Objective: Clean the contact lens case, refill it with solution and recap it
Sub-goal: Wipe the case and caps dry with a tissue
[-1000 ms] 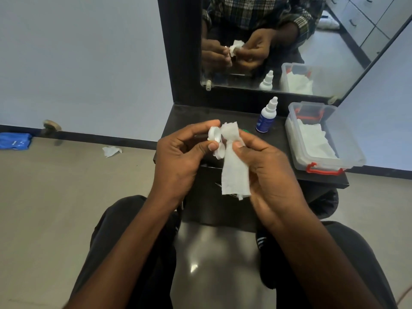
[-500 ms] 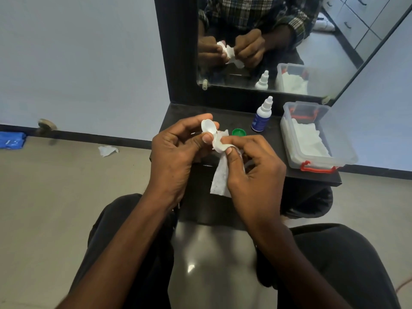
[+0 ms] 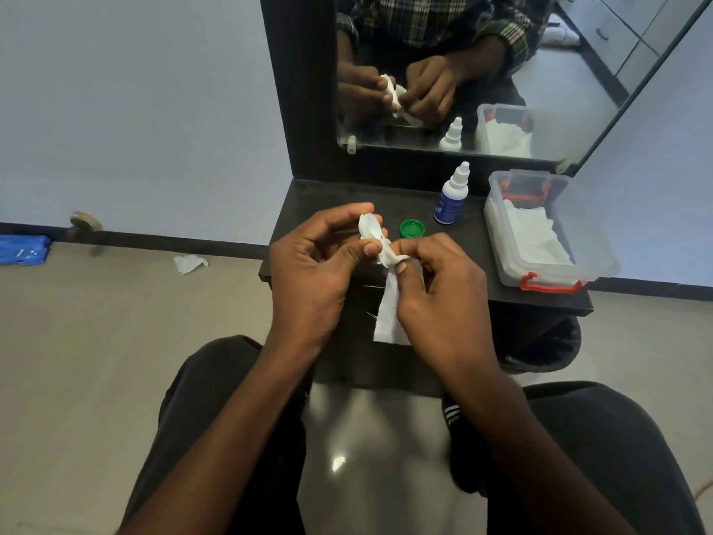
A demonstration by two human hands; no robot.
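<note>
Centre of frame: left hand pinches white lens case; right hand presses tissue into its well. Cleaning step. Green cap, solution bottle wait behind on desk. Next, likely: drop tissue, take bottle.

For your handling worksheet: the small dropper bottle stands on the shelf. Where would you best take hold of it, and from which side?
Grip the dropper bottle around its wider round body, below the narrow white nozzle. It stands upright, so come from the front left, past the green cap; the plastic box crowds its right and the mirror backs it. The nozzle probably tapers too much to hold firmly.
</note>
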